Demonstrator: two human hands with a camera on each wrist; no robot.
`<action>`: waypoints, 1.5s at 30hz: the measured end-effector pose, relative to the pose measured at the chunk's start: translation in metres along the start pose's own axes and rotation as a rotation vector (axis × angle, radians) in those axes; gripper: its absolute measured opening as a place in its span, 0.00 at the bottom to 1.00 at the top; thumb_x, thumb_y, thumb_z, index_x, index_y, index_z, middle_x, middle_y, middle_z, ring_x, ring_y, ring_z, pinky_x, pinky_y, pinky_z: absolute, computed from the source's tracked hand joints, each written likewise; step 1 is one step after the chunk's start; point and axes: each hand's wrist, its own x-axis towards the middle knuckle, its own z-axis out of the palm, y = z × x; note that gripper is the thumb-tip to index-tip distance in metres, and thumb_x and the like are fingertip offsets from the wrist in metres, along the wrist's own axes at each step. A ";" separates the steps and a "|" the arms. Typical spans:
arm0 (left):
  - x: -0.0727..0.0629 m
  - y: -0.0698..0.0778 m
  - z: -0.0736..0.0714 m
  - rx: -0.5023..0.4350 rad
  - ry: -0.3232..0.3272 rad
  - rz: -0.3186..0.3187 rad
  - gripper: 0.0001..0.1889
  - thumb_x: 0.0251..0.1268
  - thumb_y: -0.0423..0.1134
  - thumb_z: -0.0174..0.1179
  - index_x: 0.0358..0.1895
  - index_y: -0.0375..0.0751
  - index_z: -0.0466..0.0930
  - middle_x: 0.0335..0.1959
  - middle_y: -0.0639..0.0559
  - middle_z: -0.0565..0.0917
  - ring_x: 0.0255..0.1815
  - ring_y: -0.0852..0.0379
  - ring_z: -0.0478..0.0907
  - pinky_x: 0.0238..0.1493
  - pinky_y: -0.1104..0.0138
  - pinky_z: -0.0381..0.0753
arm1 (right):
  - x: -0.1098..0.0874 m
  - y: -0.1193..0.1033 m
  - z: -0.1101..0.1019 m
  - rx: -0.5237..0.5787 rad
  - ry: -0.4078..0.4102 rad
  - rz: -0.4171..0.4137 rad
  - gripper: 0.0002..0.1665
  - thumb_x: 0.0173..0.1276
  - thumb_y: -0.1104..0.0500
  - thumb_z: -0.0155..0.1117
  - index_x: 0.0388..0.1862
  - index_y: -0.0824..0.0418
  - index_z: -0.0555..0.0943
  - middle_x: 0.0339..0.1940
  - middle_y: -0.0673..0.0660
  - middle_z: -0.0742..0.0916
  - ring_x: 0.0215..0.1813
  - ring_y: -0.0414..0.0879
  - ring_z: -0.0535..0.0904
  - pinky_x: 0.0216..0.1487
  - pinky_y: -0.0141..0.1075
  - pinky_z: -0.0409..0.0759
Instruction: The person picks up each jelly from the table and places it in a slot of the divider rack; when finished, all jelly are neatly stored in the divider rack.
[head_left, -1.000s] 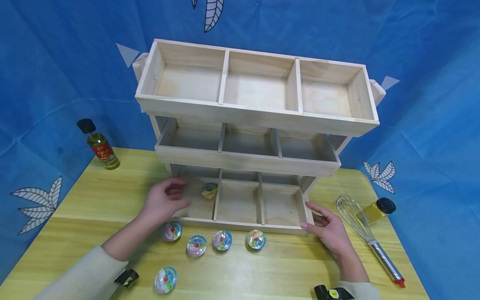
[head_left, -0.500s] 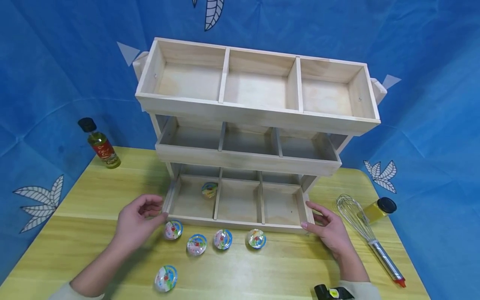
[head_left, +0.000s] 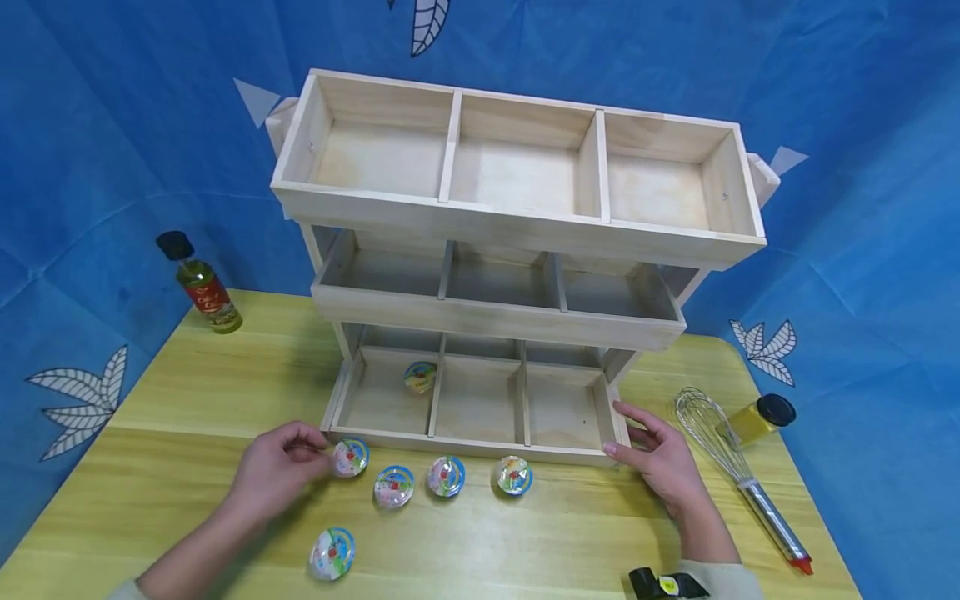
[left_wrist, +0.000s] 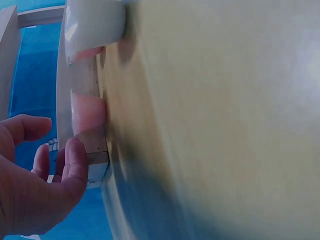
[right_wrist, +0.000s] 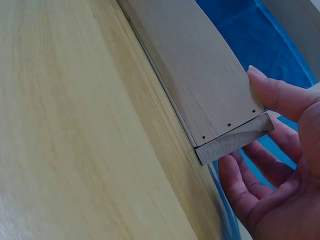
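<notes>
A three-tier wooden rack (head_left: 465, 448) stands on the table, each tier divided into compartments. My right hand (head_left: 660, 454) grips the front right corner of its bottom tier, thumb on the front board (right_wrist: 200, 75) and fingers round the side. My left hand (head_left: 281, 468) is beside a pink jelly cup (head_left: 350, 458) at the rack's front left corner. In the left wrist view its thumb and fingers are apart, with nothing between them, and the pink cup (left_wrist: 88, 114) is just beyond the fingertips. One yellowish jelly cup (head_left: 420, 377) lies in the bottom left compartment.
More jelly cups lie before the rack: a pink one (head_left: 393, 487), another pink one (head_left: 446, 477), a pale one (head_left: 514, 476) and a white one (head_left: 332, 553). An oil bottle (head_left: 206, 292) stands back left. A whisk (head_left: 750, 492) and a black-lidded jar (head_left: 753, 419) lie right.
My left hand has come out of the bottom left compartment, moved left past the rack's corner, then down and right to the pink jelly cup. The right hand keeps its place.
</notes>
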 end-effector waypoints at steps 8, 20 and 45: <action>-0.002 -0.008 0.002 -0.122 -0.050 -0.074 0.20 0.48 0.28 0.74 0.45 0.29 0.78 0.39 0.42 0.83 0.38 0.51 0.83 0.36 0.63 0.84 | -0.001 -0.001 0.000 -0.003 0.015 0.001 0.42 0.60 0.65 0.76 0.73 0.64 0.69 0.73 0.67 0.68 0.67 0.64 0.70 0.49 0.32 0.81; -0.002 -0.016 0.009 -0.333 -0.138 -0.140 0.23 0.48 0.22 0.71 0.49 0.27 0.73 0.47 0.37 0.78 0.39 0.46 0.80 0.42 0.58 0.86 | -0.001 -0.001 0.000 -0.006 0.017 -0.007 0.42 0.61 0.64 0.76 0.73 0.64 0.69 0.73 0.66 0.69 0.68 0.63 0.70 0.50 0.31 0.80; 0.010 -0.034 0.012 -0.118 -0.212 0.255 0.23 0.46 0.29 0.78 0.50 0.34 0.84 0.46 0.38 0.84 0.31 0.55 0.82 0.31 0.66 0.85 | -0.001 0.001 0.002 0.017 0.013 0.006 0.42 0.61 0.66 0.76 0.73 0.63 0.69 0.72 0.67 0.70 0.66 0.62 0.72 0.48 0.34 0.82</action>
